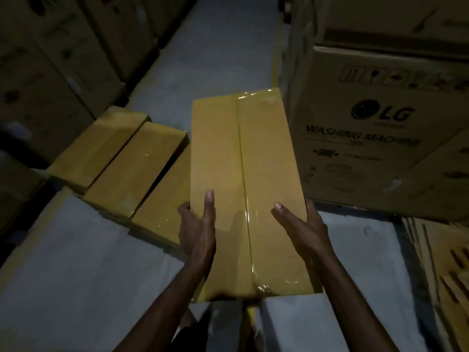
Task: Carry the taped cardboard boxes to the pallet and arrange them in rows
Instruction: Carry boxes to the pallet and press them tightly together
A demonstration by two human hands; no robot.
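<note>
Head view: at the right, a large brown cardboard carton reads "LG" and "WASHING MACHINE". A long yellow-brown cardboard box, taped clear along its middle seam, is held up at centre. The left hand and right hand grip its near sides, thumbs on top and fingers curled round the edges. A row of three similar boxes lies at the left, low by the grey concrete floor. The aisle is dim.

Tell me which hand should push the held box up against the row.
Right, probably. The right hand grips the held box on the edge away from the row of boxes, so it can push toward them; the left hand wraps the edge facing the row.
</note>
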